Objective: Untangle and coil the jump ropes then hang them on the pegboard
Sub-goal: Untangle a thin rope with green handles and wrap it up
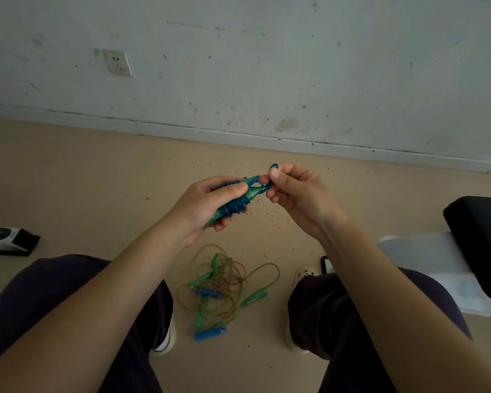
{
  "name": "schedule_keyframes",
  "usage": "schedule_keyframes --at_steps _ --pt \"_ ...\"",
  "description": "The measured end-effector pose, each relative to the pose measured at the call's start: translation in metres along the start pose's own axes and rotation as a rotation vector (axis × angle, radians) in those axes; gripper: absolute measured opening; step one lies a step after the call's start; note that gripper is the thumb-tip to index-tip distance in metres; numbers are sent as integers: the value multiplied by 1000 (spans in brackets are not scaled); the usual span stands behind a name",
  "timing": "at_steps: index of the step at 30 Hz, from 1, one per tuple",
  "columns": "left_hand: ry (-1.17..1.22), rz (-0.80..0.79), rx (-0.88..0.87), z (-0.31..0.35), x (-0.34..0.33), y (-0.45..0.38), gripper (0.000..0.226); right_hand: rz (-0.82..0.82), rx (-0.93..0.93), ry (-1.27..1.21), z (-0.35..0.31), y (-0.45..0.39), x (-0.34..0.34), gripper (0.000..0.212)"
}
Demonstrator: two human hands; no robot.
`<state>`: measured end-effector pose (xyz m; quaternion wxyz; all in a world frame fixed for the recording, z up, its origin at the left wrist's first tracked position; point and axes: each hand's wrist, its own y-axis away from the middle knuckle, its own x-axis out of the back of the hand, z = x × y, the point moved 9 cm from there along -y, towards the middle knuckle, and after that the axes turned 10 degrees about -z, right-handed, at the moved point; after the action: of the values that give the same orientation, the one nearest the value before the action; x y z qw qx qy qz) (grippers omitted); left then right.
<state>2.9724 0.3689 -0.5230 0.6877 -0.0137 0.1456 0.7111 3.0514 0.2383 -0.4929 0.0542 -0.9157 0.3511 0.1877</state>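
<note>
Between your knees, on the tan floor (68, 171), lies a tangled heap of jump ropes (224, 287): green and orange cords looped through each other, with green and blue handles poking out, so that pile is not yet sorted. Above it, your left hand (207, 205) curls around 1 wrapped bundle (234, 201), green handles bound together by turns of blue cord, which keeps the coil from springing loose. Your right hand (295, 191) pinches the blue cord's free end (270, 177) just beside the handle tips; you seem to be tucking the last loop, though your fingers hide exactly how it threads. Beyond, the scuffed wall (295, 66) carries 1 socket (116, 62); no pegboard is in view.
</note>
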Motion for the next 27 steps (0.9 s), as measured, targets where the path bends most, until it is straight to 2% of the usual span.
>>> schedule_keyframes --at_steps 3,6,10,17,24,27 --pt "3 -41 -5 0 -3 0 37 -19 -3 15 -2 0 -2 5" --pt "-1 -99 10 0 -5 -2 24 -24 -11 14 -3 1 -2 4" --pt "-29 -194 33 0 -9 0 28 21 -18 -59 -4 2 4 25" --pt "36 -86 36 -4 -1 -5 41 -32 25 3 -5 2 -2 5" --pt "26 -127 62 -7 -3 -5 38 -50 53 172 -15 1 3 18" --pt "24 -139 61 -4 -2 -4 32 -74 53 299 -17 1 2 15"
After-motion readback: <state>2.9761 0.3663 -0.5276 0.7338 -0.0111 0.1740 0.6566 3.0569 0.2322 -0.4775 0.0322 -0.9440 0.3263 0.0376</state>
